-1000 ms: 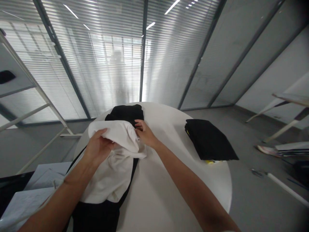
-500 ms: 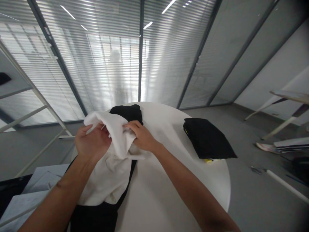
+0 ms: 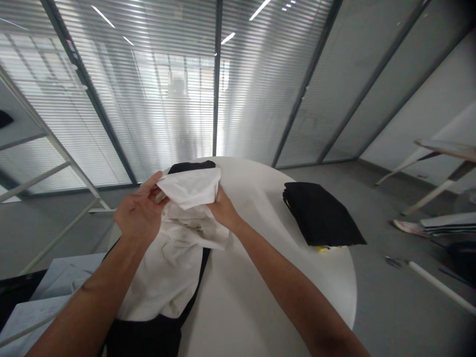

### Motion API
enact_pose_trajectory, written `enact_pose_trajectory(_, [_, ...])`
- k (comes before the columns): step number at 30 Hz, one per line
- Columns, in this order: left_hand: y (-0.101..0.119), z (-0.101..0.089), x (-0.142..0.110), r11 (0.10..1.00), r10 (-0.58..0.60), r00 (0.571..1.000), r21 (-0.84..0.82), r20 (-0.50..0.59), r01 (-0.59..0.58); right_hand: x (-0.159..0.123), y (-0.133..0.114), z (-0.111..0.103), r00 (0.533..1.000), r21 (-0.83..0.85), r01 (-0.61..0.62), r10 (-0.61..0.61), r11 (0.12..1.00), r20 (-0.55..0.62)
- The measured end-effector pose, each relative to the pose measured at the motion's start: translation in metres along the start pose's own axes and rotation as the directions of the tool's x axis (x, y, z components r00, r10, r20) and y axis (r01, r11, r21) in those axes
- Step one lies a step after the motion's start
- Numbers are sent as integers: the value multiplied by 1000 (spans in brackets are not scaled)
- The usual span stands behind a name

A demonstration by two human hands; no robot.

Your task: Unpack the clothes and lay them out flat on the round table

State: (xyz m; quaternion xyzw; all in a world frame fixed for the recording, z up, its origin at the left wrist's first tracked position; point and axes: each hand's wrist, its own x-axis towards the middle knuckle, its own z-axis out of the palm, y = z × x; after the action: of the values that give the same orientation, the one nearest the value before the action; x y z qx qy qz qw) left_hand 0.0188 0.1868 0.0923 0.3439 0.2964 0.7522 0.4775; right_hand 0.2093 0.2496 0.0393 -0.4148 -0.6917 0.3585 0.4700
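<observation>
Left hand [image 3: 139, 213], right hand [image 3: 225, 208] apart, both gripping cloth [image 3: 191, 187]; we see room across table [image 3: 253, 287] to black stack [image 3: 323, 213] overhanging edge.

The left hand [image 3: 138, 213] grips with bent fingers [image 3: 150, 182], its palm partly showing. The right hand [image 3: 225, 209] grips just apart from them, its fingers mostly hidden. Nearer than the fingers, the bare left forearm [image 3: 102, 287] and right forearm [image 3: 277, 277] spread apart.

no readable text, labels or numbers
no lettering can be made out on the white cloth [image 3: 191, 188] or the folded black fabric [image 3: 323, 213]; any marks on the pale papers [image 3: 31, 313] are too faint to read.
</observation>
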Motion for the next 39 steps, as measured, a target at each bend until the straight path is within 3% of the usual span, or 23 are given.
enact_pose_trajectory(3, [-5, 7, 33, 994, 71, 994, 93, -77, -64, -1, -6, -6, 998, -96, 36, -40, 995, -40])
enact_pose_trajectory(6, [-15, 35, 90, 965, 132, 990, 237, -54, -116, 5, -3, -12, 991, -93, -47, 35, 995, -128])
enact_pose_trajectory(7, [-20, 47, 110, 934, 188, 982, 311, -1, -178, 8, 0, -14, 983, -83, -93, 79, 992, -165])
enact_pose_trajectory(9, [-32, 70, 143, 774, 318, 925, 507, 207, -379, 14, 7, -20, 959, -75, -177, 155, 981, -236])
enact_pose_trajectory(11, [-46, 82, 161, 690, 339, 885, 555, 319, -465, 18, 13, -28, 937, -99, -240, 204, 966, -285])
enact_pose_trajectory(13, [-62, 81, 164, 469, 353, 785, 630, 509, -619, 20, 15, -36, 924, -156, -299, 245, 941, -295])
enact_pose_trajectory(15, [-76, 70, 161, 229, 291, 689, 651, 664, -724, 21, 15, -42, 934, -235, -334, 286, 913, -214])
enact_pose_trajectory(18, [-90, 52, 163, 17, 143, 622, 626, 770, -780, 18, 12, -42, 943, -378, -285, 328, 881, 53])
enact_pose_trajectory(21, [-91, 44, 179, -106, -33, 586, 580, 810, -807, 12, 9, -38, 884, -492, -138, 331, 860, 331])
enact_pose_trajectory(24, [-86, 46, 199, -222, -187, 543, 503, 819, -835, 6, 5, -37, 797, -528, 22, 304, 849, 522])
enact_pose_trajectory(26, [-86, 49, 208, -272, -204, 554, 497, 807, -824, 3, 4, -39, 762, -530, 85, 287, 844, 580])
enact_pose_trajectory(31, [-101, 49, 215, -267, 2, 699, 673, 716, -689, 2, 7, -45, 705, -502, 217, 221, 837, 674])
enact_pose_trajectory(33, [-111, 43, 213, -193, 65, 715, 712, 696, -675, 3, 10, -47, 681, -486, 238, 212, 841, 701])
enact_pose_trajectory(35, [-122, 32, 208, -57, 163, 743, 758, 649, -649, 4, 11, -48, 664, -483, 240, 221, 842, 714])
enact_pose_trajectory(37, [-131, 16, 200, 48, 264, 808, 830, 526, -556, 4, 11, -48, 666, -489, 234, 227, 840, 711])
enact_pose_trajectory(39, [-138, -1, 191, 29, 244, 881, 905, 406, -425, 4, 10, -49, 675, -493, 227, 228, 840, 701])
